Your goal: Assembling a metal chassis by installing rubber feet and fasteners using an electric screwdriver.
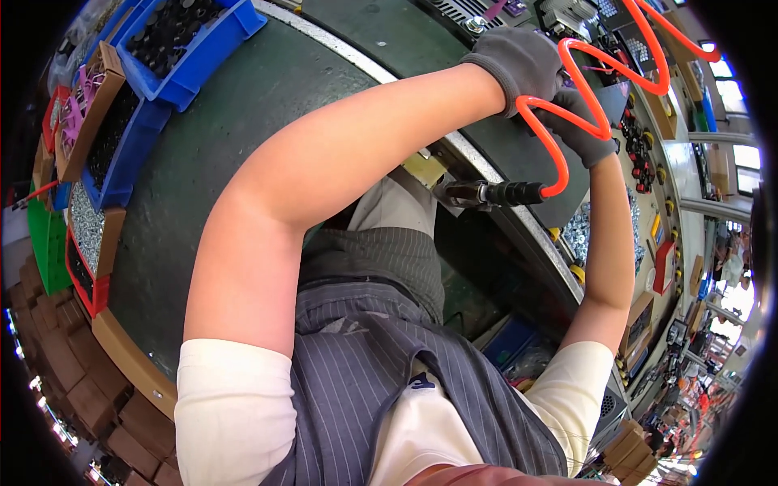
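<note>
My left hand (pixel 519 66), in a grey glove, reaches across to the far right of the bench. My right hand (pixel 579 130), gloved the same, is just nearer and to the right of it. The fingers of both are largely hidden behind the gloves' backs and the hose, so what they hold does not show. An orange coiled air hose (pixel 604 121) loops in front of my hands. It runs down to a black hose connector (pixel 515 193) at the bench edge. Beyond my left hand are a grey metal part (pixel 567 14) and a small purple piece (pixel 494 10).
Blue bins (pixel 182 77) of dark parts stand at the left, beside a cardboard box (pixel 101 97) with purple pieces. Small metal hardware (pixel 577 231) lies by my right forearm. A light metal rail (pixel 340 47) crosses the green surface (pixel 243 105).
</note>
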`<state>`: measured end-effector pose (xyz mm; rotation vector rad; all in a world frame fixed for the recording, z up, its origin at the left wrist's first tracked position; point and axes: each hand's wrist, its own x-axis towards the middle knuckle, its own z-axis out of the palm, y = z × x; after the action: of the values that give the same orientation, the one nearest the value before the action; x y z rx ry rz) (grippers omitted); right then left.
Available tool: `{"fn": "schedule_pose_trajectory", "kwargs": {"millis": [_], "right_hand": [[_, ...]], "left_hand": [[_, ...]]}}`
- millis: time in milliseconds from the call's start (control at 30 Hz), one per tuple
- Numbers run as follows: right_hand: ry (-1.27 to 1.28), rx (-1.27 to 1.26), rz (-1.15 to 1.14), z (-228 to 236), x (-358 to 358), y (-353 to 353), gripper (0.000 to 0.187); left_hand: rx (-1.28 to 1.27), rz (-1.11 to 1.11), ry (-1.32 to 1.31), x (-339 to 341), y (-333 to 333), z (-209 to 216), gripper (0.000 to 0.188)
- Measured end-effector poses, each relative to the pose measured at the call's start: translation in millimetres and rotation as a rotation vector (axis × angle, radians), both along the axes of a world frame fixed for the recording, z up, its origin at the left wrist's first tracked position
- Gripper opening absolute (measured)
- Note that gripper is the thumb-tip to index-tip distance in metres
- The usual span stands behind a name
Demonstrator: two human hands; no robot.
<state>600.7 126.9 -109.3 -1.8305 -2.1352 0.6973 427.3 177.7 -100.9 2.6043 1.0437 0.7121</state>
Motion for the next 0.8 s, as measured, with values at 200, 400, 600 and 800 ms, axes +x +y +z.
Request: {"fn": "schedule_pose_trajectory", "kwargs": {"millis": [200, 400, 600, 800], "right_hand": [[-0.173, 0.077, 0.049, 8.0, 2.8, 4.8, 0.02], [-0.017, -0.044, -0.034, -2.7, 19.8, 12.0, 0.023], [-0.471, 0.102, -0.19, 9.6, -10.3, 5.9, 0.024], [-0.543, 0.059, -0.237, 0.8, -2.6, 7.1, 0.035]], "left_hand": [[-0.085, -0.014, 0.034, -3.6, -3.0, 10.0, 0.026], [-0.097, -0.004, 0.055, -2.2, -7.5, 12.9, 0.023], [-0.076, 0.017, 0.026, -12.6, -3.6, 5.1, 0.024], [0.118, 0.115, -0.068, -75.4, 27.4, -28.8, 0.031]]}}
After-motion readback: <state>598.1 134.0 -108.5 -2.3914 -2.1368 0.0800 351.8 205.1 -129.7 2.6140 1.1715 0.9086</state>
